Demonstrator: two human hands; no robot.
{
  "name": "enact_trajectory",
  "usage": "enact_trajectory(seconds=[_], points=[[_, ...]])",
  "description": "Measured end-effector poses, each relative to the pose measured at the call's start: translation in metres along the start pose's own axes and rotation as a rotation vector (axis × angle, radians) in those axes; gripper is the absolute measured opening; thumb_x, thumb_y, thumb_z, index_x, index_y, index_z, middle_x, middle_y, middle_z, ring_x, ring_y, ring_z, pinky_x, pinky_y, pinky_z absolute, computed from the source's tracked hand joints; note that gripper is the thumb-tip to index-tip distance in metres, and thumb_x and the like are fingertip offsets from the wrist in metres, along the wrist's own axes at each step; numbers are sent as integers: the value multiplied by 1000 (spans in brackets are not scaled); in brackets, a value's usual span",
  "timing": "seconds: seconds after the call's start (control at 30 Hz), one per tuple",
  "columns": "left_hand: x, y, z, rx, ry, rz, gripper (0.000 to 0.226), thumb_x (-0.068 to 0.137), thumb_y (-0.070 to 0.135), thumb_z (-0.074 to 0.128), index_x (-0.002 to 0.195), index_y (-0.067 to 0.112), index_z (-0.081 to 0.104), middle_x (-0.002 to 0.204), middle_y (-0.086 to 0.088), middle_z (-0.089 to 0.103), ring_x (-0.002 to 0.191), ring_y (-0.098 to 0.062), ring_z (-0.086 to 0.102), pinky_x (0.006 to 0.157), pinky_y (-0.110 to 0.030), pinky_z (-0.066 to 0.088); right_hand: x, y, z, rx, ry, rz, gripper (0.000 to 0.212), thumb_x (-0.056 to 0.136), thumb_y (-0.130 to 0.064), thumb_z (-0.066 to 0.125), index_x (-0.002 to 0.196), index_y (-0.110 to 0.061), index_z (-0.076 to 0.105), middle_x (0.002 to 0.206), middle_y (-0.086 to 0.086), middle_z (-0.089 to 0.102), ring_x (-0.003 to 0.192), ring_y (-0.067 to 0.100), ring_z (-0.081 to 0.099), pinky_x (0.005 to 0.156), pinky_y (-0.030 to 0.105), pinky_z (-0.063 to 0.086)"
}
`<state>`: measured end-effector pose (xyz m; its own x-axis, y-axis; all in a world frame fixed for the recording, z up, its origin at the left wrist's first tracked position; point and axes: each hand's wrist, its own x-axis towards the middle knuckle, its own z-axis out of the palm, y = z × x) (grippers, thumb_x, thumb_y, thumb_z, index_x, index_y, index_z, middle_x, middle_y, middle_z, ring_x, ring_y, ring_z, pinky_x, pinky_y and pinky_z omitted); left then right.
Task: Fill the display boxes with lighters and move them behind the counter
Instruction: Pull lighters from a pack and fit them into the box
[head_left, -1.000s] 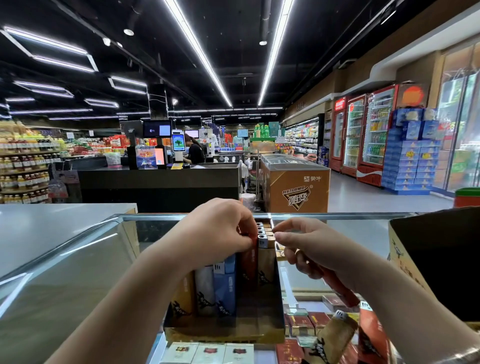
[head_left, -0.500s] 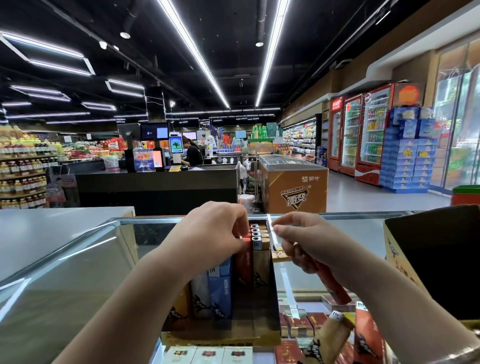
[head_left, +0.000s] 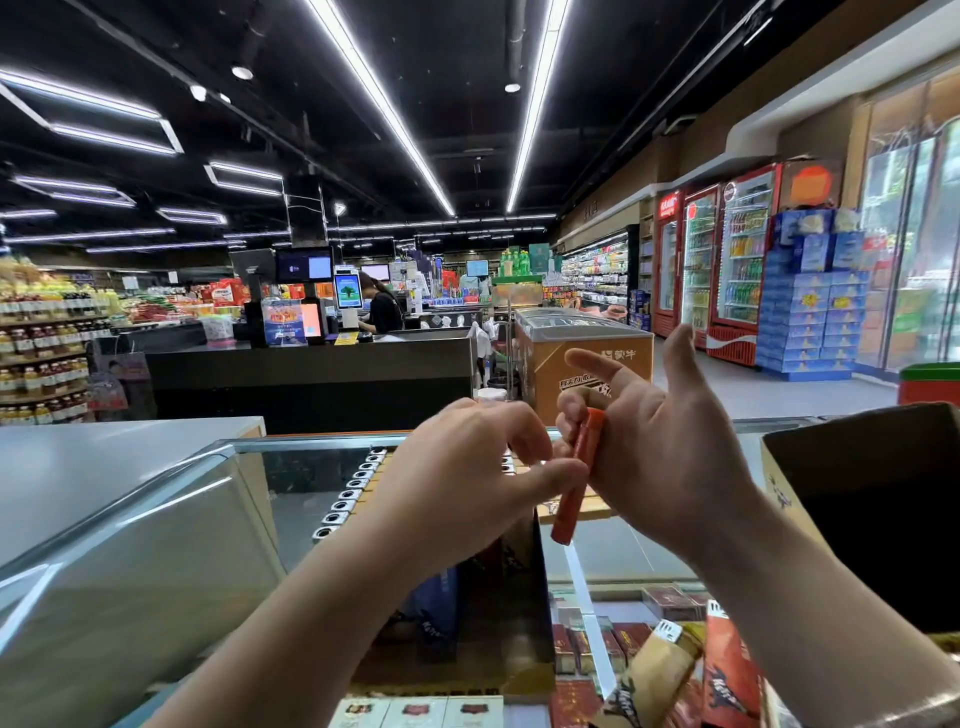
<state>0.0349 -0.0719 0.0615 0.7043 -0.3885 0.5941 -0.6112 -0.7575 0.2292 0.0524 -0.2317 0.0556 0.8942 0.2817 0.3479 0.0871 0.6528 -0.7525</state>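
The red lighter (head_left: 577, 477) could easily have slipped at this point, since it was pinched only lightly where the two hands met in the centre of the frame, and a fumbled handover would have dropped it onto the glass desk (head_left: 156, 545) or among the packs at lower right. The right hand (head_left: 660, 441) was spread wide, thumb and forefinger raised, with the lighter lying against its curled lower fingers and its bottom end hanging free below. The left hand (head_left: 467, 473), narrowed to a pinch, touched the lighter's middle with thumb and fingertip. Directly beneath the left hand stood the display box (head_left: 493, 613), a row of lighter tops (head_left: 348, 493) showing along its left side.
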Motion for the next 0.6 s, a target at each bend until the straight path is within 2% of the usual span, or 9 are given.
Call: enact_trajectory(seconds=[0.1, 0.17, 0.27, 0.33, 0.4, 0.47, 0.53, 0.6], points=[[-1, 3, 2, 21, -13, -15, 47, 65, 76, 41, 81, 37, 62, 76, 22, 57, 80, 6, 48, 60, -18, 34, 0, 0, 4, 9, -34, -14, 76, 74, -75, 28, 115, -16, 53, 71, 7, 49, 61, 16, 42, 60, 29, 33], [0, 4, -1, -103, -68, -57, 45, 68, 71, 48, 86, 35, 68, 76, 19, 64, 77, 3, 56, 63, -23, 47, -1, -1, 7, -4, -45, -18, 76, 69, -74, 31, 114, -16, 53, 72, 6, 48, 62, 16, 41, 60, 28, 33], [2, 5, -5, -355, -188, -138, 29, 74, 51, 66, 88, 26, 72, 78, 11, 71, 73, -4, 66, 75, -31, 56, -4, -1, 10, -21, -86, -20, 77, 67, -74, 33, 115, -16, 52, 73, 5, 49, 64, 16, 43, 63, 29, 35], [3, 3, -5, -439, -206, -184, 22, 72, 38, 75, 87, 23, 69, 79, 8, 72, 73, -4, 67, 74, -27, 56, -4, 2, 13, -21, -131, -5, 74, 70, -72, 34, 114, -15, 52, 74, 6, 52, 67, 18, 47, 66, 32, 39], [3, -1, -7, -480, -209, -217, 25, 70, 29, 78, 89, 21, 63, 79, 4, 71, 72, -6, 67, 70, -26, 55, -3, 5, 13, -38, -125, -12, 64, 80, -65, 34, 111, -12, 54, 76, 8, 55, 72, 21, 51, 70, 35, 43], [5, -5, -10, -564, -241, -241, 31, 71, 23, 78, 92, 21, 57, 77, 3, 71, 70, -8, 67, 66, -27, 54, 0, 7, 8, -204, 23, -42, 50, 92, -49, 32, 102, -8, 57, 80, 10, 58, 80, 23, 55, 78, 39, 45], [6, -10, -16, -664, -247, -226, 39, 65, 23, 80, 97, 25, 56, 75, 3, 70, 68, -9, 67, 63, -24, 52, 3, 10, -1, -562, 151, -13, 30, 98, -29, 36, 99, -9, 58, 93, 13, 60, 90, 26, 56, 84, 38, 46], [6, -14, -21, -709, -204, -197, 43, 55, 29, 78, 93, 35, 60, 72, 2, 68, 67, -14, 66, 63, -28, 55, 5, 13, -8, -822, 141, 121, 17, 94, -12, 45, 107, -12, 56, 104, 15, 58, 94, 25, 56, 79, 33, 47]])
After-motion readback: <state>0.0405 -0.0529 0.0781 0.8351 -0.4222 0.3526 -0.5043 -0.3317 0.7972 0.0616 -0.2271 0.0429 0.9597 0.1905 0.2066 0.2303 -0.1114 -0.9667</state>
